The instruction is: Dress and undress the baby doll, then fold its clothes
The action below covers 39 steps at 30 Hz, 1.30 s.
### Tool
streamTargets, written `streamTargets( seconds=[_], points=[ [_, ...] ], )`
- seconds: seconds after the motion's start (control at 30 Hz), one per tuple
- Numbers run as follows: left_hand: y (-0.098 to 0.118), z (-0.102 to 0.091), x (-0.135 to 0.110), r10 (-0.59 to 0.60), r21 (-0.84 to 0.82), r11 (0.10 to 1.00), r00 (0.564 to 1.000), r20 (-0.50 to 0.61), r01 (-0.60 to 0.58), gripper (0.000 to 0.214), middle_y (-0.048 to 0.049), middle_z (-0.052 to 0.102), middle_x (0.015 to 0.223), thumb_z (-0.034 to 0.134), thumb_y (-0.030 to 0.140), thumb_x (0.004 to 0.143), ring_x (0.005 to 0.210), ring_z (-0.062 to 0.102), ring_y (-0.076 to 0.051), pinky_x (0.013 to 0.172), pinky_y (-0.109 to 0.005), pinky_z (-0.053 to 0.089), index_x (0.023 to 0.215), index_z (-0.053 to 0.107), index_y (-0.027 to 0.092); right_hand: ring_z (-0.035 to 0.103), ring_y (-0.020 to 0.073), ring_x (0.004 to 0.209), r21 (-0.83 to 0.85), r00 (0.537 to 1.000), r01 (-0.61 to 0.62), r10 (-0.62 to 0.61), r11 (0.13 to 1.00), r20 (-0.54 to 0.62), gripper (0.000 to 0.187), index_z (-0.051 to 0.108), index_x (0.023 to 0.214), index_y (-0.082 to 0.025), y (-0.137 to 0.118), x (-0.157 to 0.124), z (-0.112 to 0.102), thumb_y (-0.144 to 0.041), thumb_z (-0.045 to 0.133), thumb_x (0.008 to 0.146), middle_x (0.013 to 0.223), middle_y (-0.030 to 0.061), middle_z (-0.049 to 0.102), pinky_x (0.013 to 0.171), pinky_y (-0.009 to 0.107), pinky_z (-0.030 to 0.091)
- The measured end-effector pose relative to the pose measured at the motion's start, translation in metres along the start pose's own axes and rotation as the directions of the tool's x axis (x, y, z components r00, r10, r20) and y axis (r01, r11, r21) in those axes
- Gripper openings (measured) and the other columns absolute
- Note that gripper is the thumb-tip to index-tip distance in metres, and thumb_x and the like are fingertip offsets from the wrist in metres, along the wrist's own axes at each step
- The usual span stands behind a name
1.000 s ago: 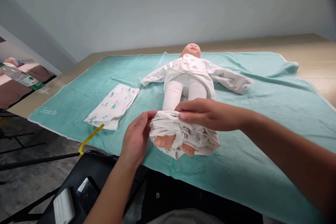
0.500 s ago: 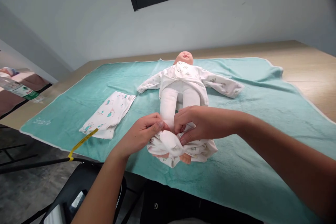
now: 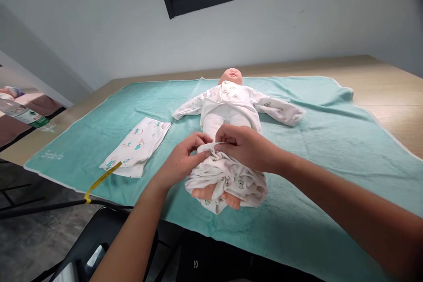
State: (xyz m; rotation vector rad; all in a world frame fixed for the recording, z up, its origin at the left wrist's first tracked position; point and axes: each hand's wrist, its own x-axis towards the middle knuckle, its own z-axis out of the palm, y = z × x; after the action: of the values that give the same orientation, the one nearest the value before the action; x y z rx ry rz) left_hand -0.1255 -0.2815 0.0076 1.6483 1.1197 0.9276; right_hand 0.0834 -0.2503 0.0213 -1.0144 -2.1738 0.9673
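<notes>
Upper edge of the bunched patterned garment (image 3: 228,172) has shifted up the doll's (image 3: 233,97) legs (image 3: 213,124); my left fingers (image 3: 201,156) and right fingers (image 3: 223,147) pinch it, seemingly keeping cloth gathered while bare feet (image 3: 204,192) poke out.

Before you, the doll (image 3: 231,97) lies on the blanket (image 3: 330,136), mid-frame; a cloth (image 3: 137,147) lies left of centre, and a bottle (image 3: 28,115) at the left edge.

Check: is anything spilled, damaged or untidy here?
No spill or damage shows. The white printed cloth, bunched around the feet of the white-clad doll, looks untidy; the left hand and right hand hold it. At far right, the teal plush towel is creased.
</notes>
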Motion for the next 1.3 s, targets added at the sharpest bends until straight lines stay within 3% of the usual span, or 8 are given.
streamTargets(
  seconds=[0.2, 0.27, 0.33, 0.47, 0.77, 1.0, 1.13, 1.3],
  points=[
    [-0.024, 0.010, 0.018, 0.147, 0.200, 0.976, 0.944, -0.295, -0.089, 0.013, -0.0057, 0.063, 0.106, 0.064, 0.027, 0.084, 0.096, 0.059, -0.020, 0.072, -0.027, 0.046, 0.077, 0.055, 0.020, 0.051, 0.0138, 0.068, -0.150, 0.985, -0.034, 0.059, 0.988, 0.163, 0.013, 0.061, 0.089, -0.022, 0.003, 0.002, -0.026, -0.033, 0.061, 0.082, 0.080, -0.0005, 0.062, 0.059, 0.027, 0.035],
    [-0.027, 0.010, 0.023, 0.195, 0.263, 0.958, 0.938, -0.286, -0.119, 0.005, -0.0068, 0.062, 0.116, 0.063, 0.026, 0.085, 0.107, 0.058, -0.022, 0.080, -0.030, 0.047, 0.085, 0.060, 0.021, 0.050, 0.0141, 0.067, -0.231, 0.981, -0.040, 0.082, 0.972, 0.178, 0.010, 0.060, 0.082, -0.021, 0.006, 0.001, -0.033, -0.031, 0.060, 0.079, 0.082, 0.0010, 0.061, 0.058, 0.028, 0.035],
    [-0.027, 0.008, 0.028, 0.199, 0.273, 0.952, 0.954, -0.222, -0.135, 0.020, -0.0076, 0.055, 0.136, 0.062, 0.026, 0.086, 0.125, 0.050, -0.025, 0.093, -0.035, 0.046, 0.106, 0.064, 0.024, 0.052, 0.0169, 0.074, -0.320, 0.989, -0.023, 0.069, 0.947, 0.131, 0.010, 0.059, 0.075, -0.019, 0.010, 0.001, -0.034, -0.029, 0.061, 0.077, 0.091, 0.0047, 0.061, 0.062, 0.030, 0.039],
    [-0.027, 0.004, 0.036, 0.132, 0.224, 0.968, 0.988, -0.080, -0.111, 0.047, -0.0068, 0.037, 0.156, 0.061, 0.027, 0.087, 0.141, 0.037, -0.026, 0.108, -0.040, 0.039, 0.134, 0.056, 0.029, 0.047, 0.0328, 0.115, -0.499, 0.999, 0.040, -0.052, 0.866, -0.011, 0.010, 0.060, 0.075, -0.019, 0.015, 0.000, -0.029, -0.028, 0.061, 0.079, 0.124, 0.0116, 0.056, 0.086, 0.042, 0.043],
    [-0.022, 0.006, 0.046, 0.147, 0.143, 0.982, 0.971, -0.190, -0.121, 0.019, -0.0097, 0.059, 0.137, 0.061, 0.028, 0.085, 0.103, 0.064, -0.024, 0.089, -0.036, 0.051, 0.098, 0.073, 0.021, 0.051, 0.0262, 0.100, -0.439, 0.995, 0.056, -0.086, 0.897, -0.047, 0.014, 0.053, 0.070, -0.019, 0.028, 0.004, -0.026, -0.022, 0.059, 0.082, 0.096, 0.0092, 0.063, 0.080, 0.036, 0.042],
    [-0.017, 0.002, 0.034, 0.082, 0.158, 0.983, 0.995, 0.049, -0.089, 0.020, -0.0041, 0.031, 0.158, 0.069, 0.024, 0.077, 0.121, 0.054, -0.024, 0.096, -0.034, 0.046, 0.098, 0.068, 0.024, 0.049, 0.0230, 0.090, -0.429, 0.990, 0.044, -0.095, 0.902, -0.100, 0.012, 0.052, 0.070, -0.019, 0.034, 0.008, -0.019, -0.019, 0.059, 0.080, 0.079, 0.0052, 0.059, 0.071, 0.031, 0.037],
    [-0.019, 0.005, 0.032, 0.081, 0.139, 0.987, 0.996, 0.034, -0.085, 0.014, -0.0040, 0.028, 0.159, 0.066, 0.021, 0.077, 0.114, 0.057, -0.025, 0.093, -0.035, 0.046, 0.091, 0.068, 0.022, 0.048, 0.0233, 0.092, -0.423, 0.987, 0.057, -0.116, 0.905, -0.116, 0.013, 0.050, 0.071, -0.019, 0.036, 0.007, -0.017, -0.020, 0.058, 0.081, 0.082, 0.0057, 0.060, 0.072, 0.031, 0.037],
    [-0.022, 0.010, 0.035, 0.048, 0.018, 0.999, 0.994, -0.093, -0.047, 0.009, -0.0084, 0.053, 0.143, 0.069, 0.026, 0.077, 0.087, 0.061, -0.017, 0.080, -0.031, 0.047, 0.084, 0.067, 0.020, 0.048, 0.0229, 0.092, -0.405, 0.984, 0.066, -0.126, 0.912, -0.125, 0.014, 0.051, 0.071, -0.020, 0.036, 0.007, -0.017, -0.023, 0.059, 0.082, 0.081, 0.0052, 0.060, 0.072, 0.031, 0.037]
  ],
)
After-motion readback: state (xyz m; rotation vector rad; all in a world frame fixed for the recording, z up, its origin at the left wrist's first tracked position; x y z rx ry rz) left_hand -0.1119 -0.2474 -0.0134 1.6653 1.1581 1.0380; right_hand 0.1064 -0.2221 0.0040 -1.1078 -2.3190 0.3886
